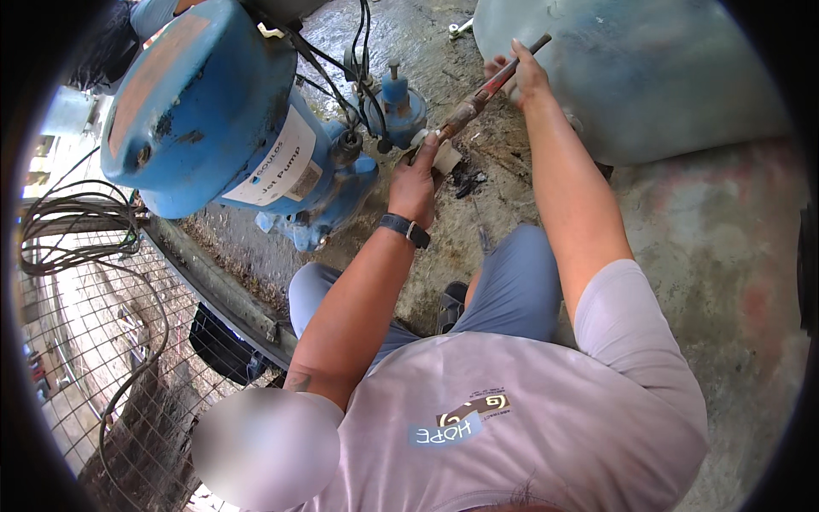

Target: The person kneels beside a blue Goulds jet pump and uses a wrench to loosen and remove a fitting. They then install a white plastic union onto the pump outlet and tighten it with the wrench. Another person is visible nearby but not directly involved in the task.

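Note:
A long, rusty metal tool (467, 113) with a red section slants from near the blue pump up to the right; its exact kind is hard to tell. My left hand (415, 181), with a dark band on its wrist, is closed round its lower end. A pale, flat piece (447, 157) shows beside that hand. Higher up, my right hand (531, 78) lies round the red section, its thumb on one side and its slightly blurred fingers on the other. The tool's bare end sticks out past the thumb. Just left of it stands a small blue metal fitting (401, 115) with a bolt on top.
A big blue jet pump (213, 111) with a paper label and black cables stands at the left. At the upper right is a large, pale, rounded tank (640, 77). Wire mesh (94, 341) and coiled cable (77, 224) edge the wet concrete floor. Another person's arm (183, 5) shows at the top left.

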Tool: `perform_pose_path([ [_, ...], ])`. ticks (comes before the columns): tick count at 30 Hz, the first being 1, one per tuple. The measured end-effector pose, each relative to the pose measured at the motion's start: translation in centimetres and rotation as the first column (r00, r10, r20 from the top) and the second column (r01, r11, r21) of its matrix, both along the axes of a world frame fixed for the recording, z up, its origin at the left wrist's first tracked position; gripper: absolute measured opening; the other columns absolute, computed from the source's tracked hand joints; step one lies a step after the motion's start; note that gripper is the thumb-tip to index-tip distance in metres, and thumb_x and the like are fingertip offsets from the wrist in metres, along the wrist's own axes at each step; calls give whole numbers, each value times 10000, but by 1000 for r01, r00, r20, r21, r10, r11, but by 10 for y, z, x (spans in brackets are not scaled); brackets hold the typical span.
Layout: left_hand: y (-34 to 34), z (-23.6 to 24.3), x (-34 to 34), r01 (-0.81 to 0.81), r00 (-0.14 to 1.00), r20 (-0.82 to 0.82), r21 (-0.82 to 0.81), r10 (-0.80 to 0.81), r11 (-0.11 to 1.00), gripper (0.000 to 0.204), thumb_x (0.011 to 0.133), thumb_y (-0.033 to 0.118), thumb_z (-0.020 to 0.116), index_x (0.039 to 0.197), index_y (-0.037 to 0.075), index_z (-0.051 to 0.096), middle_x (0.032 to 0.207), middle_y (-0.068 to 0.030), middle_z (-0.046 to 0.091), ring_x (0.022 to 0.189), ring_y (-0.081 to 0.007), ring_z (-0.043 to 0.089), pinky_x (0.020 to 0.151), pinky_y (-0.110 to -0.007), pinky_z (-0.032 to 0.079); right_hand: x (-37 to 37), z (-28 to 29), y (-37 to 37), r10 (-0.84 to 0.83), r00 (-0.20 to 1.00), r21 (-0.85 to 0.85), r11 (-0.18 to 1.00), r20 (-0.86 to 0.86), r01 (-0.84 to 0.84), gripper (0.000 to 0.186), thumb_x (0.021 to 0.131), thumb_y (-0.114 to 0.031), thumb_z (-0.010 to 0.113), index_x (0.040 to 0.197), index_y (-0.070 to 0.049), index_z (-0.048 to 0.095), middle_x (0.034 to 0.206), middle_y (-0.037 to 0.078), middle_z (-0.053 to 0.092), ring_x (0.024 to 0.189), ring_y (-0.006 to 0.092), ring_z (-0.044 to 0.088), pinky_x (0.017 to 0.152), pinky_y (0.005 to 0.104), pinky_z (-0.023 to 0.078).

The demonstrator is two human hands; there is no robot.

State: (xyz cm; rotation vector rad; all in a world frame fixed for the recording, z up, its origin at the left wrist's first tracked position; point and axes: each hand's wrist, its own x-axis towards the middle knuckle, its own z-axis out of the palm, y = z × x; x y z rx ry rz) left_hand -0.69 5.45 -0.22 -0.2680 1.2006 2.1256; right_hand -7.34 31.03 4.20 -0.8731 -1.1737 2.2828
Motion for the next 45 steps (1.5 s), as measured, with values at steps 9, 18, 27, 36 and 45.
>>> perform_pose_path([
  [9,-7,-15,16,-198,979,109,330,171,923,550,988,518,476,1245,33,516,1194,-122,616,1035,-261,620,922,-422,501,-10,88,-68,-285,957,417,865,-52,280,298,900,-283,634,909,12,677,707,87,645,704,217,627,660,353,477],
  [18,6,-31,20,-422,876,407,382,260,823,528,1019,480,356,1238,24,506,1169,-154,597,1040,-342,610,888,-548,507,11,129,-144,-257,957,830,498,-136,252,409,925,-329,641,918,79,618,762,187,649,728,311,626,701,415,479],
  [27,10,-36,13,-420,876,405,377,261,826,458,1016,408,342,1196,37,543,1178,-146,618,1075,-321,606,913,-530,496,28,133,-178,-156,982,850,497,-111,175,340,951,-265,612,1029,64,581,835,165,620,768,273,586,723,405,451],
  [36,15,-24,4,-351,903,385,400,192,847,411,1009,315,321,1239,30,506,1189,-163,609,1094,-337,600,958,-550,468,47,134,-147,-160,982,787,591,-99,176,264,943,-241,612,937,22,601,750,90,591,727,181,579,672,326,449],
  [45,10,-33,5,-330,914,383,520,130,788,424,1006,271,310,1268,-12,485,1261,-197,566,1133,-349,574,997,-525,453,29,152,-145,-242,932,859,376,-271,348,266,911,-193,587,944,68,627,802,194,675,779,325,654,739,417,484],
])
